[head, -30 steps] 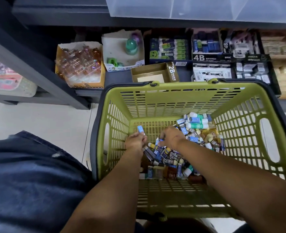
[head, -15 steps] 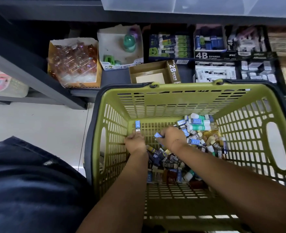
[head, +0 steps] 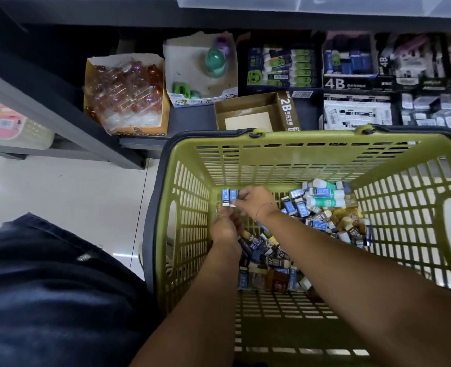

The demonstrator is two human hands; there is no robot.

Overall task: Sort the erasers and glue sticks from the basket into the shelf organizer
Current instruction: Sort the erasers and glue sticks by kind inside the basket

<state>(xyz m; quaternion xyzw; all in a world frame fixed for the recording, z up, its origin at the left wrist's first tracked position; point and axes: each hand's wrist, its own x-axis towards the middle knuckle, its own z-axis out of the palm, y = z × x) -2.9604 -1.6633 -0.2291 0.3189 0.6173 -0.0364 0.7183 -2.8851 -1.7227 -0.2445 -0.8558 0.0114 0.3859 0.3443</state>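
Low inside the slotted green plastic basket (head: 325, 160), the left hand (head: 225, 230) pinches two small blue-sleeved erasers (head: 229, 196) by their lower ends. The right hand (head: 256, 205) fingers clasp the second against the first, seemingly bundling a matching set for the dark shelf organizer (head: 313, 112).

Basket (head: 311, 144): moulded slatted plastic, matt green, darker plastic rim. Erasers (head: 302, 207): printed paper sleeves, slight sheen. 2B box (head: 285, 109): plain brown cardboard, matt. Packs (head: 126, 94) in the orange carton: clear glossy film. Shelf frame (head: 60, 112): grey, matt, looks like painted metal. Floor (head: 60, 194): smooth glossy tile. Trouser leg (head: 46, 300): dark denim.
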